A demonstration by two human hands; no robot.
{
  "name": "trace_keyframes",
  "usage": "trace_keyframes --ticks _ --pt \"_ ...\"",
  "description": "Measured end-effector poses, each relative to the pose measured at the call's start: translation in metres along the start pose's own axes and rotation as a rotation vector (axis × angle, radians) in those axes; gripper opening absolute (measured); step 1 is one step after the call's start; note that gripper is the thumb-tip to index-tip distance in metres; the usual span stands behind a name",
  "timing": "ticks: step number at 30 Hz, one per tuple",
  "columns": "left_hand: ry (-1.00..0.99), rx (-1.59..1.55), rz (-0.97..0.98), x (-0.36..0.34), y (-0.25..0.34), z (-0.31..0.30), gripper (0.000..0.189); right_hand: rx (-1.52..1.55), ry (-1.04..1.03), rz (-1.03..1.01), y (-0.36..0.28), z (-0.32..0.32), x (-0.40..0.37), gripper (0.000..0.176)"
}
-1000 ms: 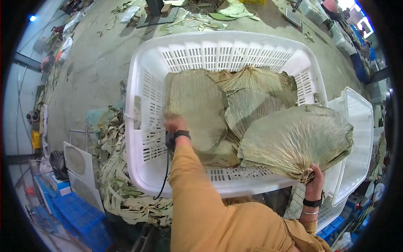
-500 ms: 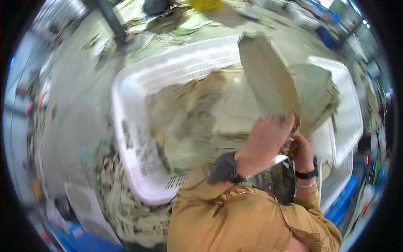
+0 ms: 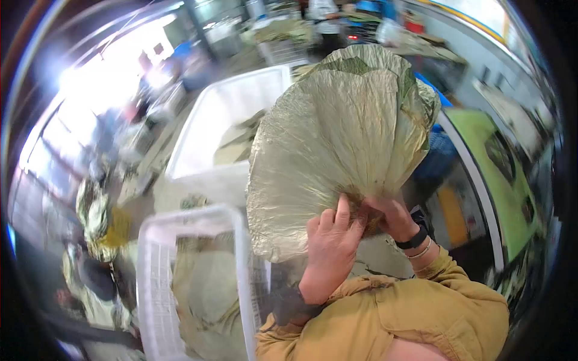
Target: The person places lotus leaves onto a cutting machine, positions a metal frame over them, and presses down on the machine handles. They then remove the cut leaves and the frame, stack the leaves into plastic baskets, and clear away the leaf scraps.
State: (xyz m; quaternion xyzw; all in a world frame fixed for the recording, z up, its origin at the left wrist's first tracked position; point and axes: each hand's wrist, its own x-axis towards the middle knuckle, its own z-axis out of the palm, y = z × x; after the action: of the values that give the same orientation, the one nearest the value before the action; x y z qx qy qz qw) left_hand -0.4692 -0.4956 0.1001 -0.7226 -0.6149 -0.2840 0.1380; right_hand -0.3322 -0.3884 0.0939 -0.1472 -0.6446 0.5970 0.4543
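A fanned bundle of dried lotus leaves (image 3: 337, 132), pale green and wrinkled, stands raised in front of me. Its ribs run together at the bottom, where both hands meet. My left hand (image 3: 331, 249) is closed on the lower edge, thumb and fingers at the gathered base. Beside it on the right, my right hand (image 3: 388, 216) grips the same base; its fingertips are partly hidden behind the leaves and blurred. A white plastic basket (image 3: 241, 271) with more flat leaves (image 3: 208, 289) inside sits at my lower left.
Beyond the basket is a larger white bin (image 3: 192, 132) with some leaves in it. A green panel with a pale edge (image 3: 497, 180) stands to my right. Farther back are a person (image 3: 325, 18), a table piled with leaves (image 3: 283, 30) and other clutter.
My view has swung right, so the leaf-filled basket now lies at lower left. The leaves, narrow and edge-on before, now spread wide as a fan, with both hands still at their base.
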Motion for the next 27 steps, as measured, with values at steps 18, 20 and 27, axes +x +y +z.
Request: trace_keyframes --ticks 18,20,27 --pt "-0.165 -2.404 -0.619 0.323 0.203 0.202 0.055 -0.097 0.909 -0.634 -0.114 -0.305 0.03 0.028" --pt "-0.194 -2.528 -0.428 0.362 0.224 0.207 0.059 -0.133 0.876 -0.674 -0.129 -0.332 0.042 0.031" --pt "-0.05 -2.516 -0.597 0.441 0.263 0.267 0.08 -0.055 1.202 -0.829 -0.091 -0.407 0.047 0.032"
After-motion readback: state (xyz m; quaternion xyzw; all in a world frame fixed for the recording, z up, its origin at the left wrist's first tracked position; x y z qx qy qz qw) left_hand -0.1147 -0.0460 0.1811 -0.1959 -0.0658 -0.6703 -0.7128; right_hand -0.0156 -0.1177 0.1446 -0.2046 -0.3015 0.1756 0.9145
